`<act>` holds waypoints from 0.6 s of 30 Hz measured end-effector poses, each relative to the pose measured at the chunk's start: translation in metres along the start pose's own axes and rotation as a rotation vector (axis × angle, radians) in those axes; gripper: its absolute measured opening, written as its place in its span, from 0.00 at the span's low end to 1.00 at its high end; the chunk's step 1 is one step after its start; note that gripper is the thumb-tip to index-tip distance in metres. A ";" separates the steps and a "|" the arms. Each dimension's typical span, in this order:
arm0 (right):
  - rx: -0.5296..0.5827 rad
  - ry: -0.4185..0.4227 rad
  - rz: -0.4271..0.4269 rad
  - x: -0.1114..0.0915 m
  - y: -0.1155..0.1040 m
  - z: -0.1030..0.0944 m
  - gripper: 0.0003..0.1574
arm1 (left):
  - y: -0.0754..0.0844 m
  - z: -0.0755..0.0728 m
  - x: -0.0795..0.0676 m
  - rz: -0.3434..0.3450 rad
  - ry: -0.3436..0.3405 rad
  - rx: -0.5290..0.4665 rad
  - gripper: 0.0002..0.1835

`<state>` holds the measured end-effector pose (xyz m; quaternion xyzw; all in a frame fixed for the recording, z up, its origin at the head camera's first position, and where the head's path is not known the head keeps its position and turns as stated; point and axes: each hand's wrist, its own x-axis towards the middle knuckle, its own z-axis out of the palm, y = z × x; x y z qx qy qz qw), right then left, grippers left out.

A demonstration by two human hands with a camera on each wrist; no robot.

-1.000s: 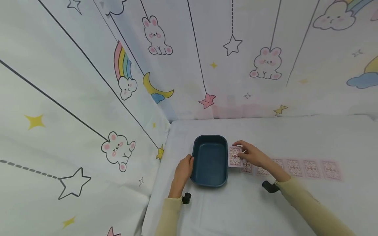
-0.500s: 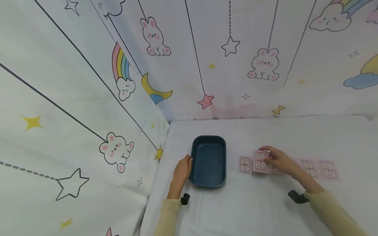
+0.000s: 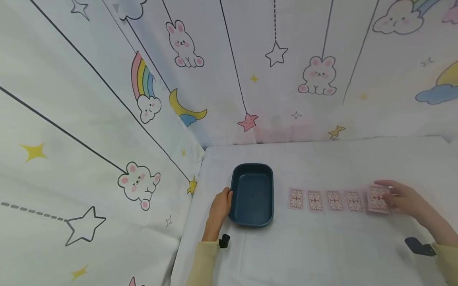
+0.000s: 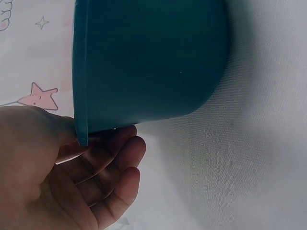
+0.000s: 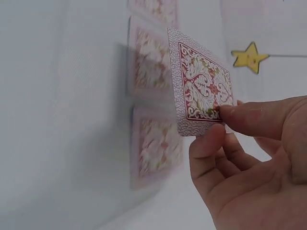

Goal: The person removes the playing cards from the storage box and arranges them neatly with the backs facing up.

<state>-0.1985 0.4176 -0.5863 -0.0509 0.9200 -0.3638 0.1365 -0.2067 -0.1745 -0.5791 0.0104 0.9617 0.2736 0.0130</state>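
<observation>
My left hand (image 3: 220,206) grips the left rim of a dark blue rectangular bin (image 3: 251,198); in the left wrist view its thumb and fingers meet at the rim. Far to the right, my right hand (image 3: 406,200) pinches a red-and-white patterned playing card (image 5: 204,84) at its edge, back side showing. The thumb lies on the card's back. In the head view the held card overlaps the right end of a row of face-down cards. The nearest card (image 3: 354,201) of the row lies just to its left.
Several cards lie spaced in a line on the white cloth, the leftmost card (image 3: 296,198) a short way right of the bin. White printed curtains (image 3: 286,99) rise behind and at the left of the table.
My right hand has swept rightward along the row from beside the bin, holding the card, and more cards now show on the cloth. The left hand stays at the rim.
</observation>
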 end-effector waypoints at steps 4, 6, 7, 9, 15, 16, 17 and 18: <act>-0.006 0.031 0.084 -0.011 0.032 -0.012 0.36 | -0.002 -0.002 0.001 -0.010 0.001 0.004 0.12; -0.002 0.062 0.110 -0.015 0.046 -0.014 0.38 | -0.003 -0.003 0.000 -0.014 -0.002 0.004 0.11; 0.002 0.081 0.126 -0.017 0.051 -0.016 0.38 | -0.004 -0.003 0.000 -0.015 -0.003 0.006 0.11; 0.012 0.118 0.141 -0.021 0.059 -0.020 0.38 | -0.005 -0.004 0.000 -0.010 -0.002 0.005 0.11; 0.003 0.155 0.176 -0.021 0.069 -0.034 0.40 | -0.012 -0.007 -0.002 -0.026 0.009 0.010 0.11; 0.002 0.154 0.185 -0.020 0.072 -0.035 0.41 | -0.012 -0.008 -0.003 -0.029 0.011 0.011 0.11; 0.004 0.149 0.197 -0.018 0.076 -0.036 0.42 | -0.012 -0.009 -0.003 -0.033 0.007 0.008 0.11; 0.004 0.141 0.213 -0.017 0.081 -0.037 0.44 | -0.011 -0.010 -0.003 -0.032 0.004 0.007 0.12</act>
